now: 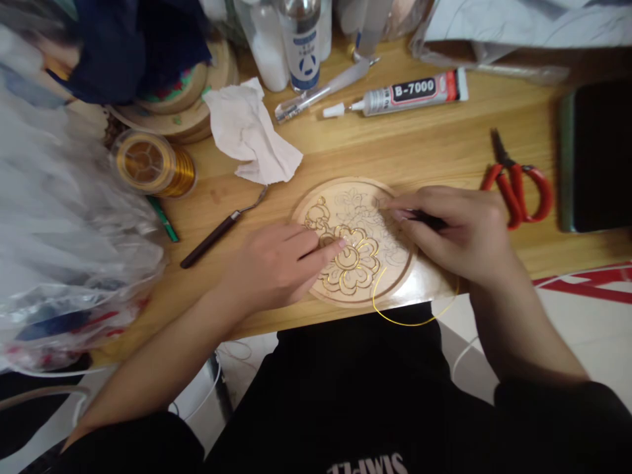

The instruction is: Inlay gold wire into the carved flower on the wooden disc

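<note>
A round wooden disc [323, 289] lies near the table's front edge, with a flower outline in gold wire [353, 283] and thin drawn lines at its upper right. My left hand [284, 263] rests on the disc's left side, index finger stretched onto the flower's middle. Over the right rim, my right hand [454, 227] is closed around a slim dark tool [428, 219]; its tip is hidden and its kind unclear. A loose length of yellow wire [409, 324] loops below, over the table edge, and runs up toward the right hand.
Left of the disc lie a dark-handled hooked tool [212, 238], a spool of gold wire [153, 163] and a crumpled tissue [251, 131]. Behind are a B-7000 glue tube [412, 92] and bottles [301, 46]. Red-handled pliers [518, 187] and a dark device [600, 158] sit right.
</note>
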The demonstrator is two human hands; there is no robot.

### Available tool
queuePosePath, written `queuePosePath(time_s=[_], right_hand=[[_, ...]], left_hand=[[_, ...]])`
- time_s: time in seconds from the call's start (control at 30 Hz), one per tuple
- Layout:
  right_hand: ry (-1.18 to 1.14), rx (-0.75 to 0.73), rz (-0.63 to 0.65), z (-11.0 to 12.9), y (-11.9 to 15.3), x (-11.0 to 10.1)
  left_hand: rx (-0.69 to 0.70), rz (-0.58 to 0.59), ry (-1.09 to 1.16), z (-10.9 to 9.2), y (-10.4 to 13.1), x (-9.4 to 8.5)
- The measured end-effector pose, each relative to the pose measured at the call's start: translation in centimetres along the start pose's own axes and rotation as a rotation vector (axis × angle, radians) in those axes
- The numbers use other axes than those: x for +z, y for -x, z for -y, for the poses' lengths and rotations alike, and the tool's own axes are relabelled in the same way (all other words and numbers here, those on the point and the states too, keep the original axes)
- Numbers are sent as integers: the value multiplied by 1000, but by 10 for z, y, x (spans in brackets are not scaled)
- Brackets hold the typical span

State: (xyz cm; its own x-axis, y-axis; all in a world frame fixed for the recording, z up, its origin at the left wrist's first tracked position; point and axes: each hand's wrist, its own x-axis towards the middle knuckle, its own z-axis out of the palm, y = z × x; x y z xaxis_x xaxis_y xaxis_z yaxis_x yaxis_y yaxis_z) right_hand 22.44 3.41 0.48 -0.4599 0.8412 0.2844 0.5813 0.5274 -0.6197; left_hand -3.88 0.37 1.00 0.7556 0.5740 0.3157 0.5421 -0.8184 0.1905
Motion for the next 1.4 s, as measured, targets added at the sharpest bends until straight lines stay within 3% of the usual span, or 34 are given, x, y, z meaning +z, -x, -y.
queuePosePath(time_s=[0.3,0.8,1.07,1.17,1.27,1.4], right_hand=[[31,1,3,0,0,0],[79,-86,-3,2,-2,-3],[99,-12,-139,3,2,-4],[77,98,-190,2,7,-5],[-104,172,-250,10,12,-10],[-341,170,-396,39,9,-23]], left_hand=[[-8,133,-52,-3,-2,-5],[18,64,-20,-2,-4,-1],[64,1,-65,-1,-5,2],[80,-36,-85,-1,-4,4],[83,-44,-77,-2,-3,3],[77,-17,-62,-4,-2,0]])
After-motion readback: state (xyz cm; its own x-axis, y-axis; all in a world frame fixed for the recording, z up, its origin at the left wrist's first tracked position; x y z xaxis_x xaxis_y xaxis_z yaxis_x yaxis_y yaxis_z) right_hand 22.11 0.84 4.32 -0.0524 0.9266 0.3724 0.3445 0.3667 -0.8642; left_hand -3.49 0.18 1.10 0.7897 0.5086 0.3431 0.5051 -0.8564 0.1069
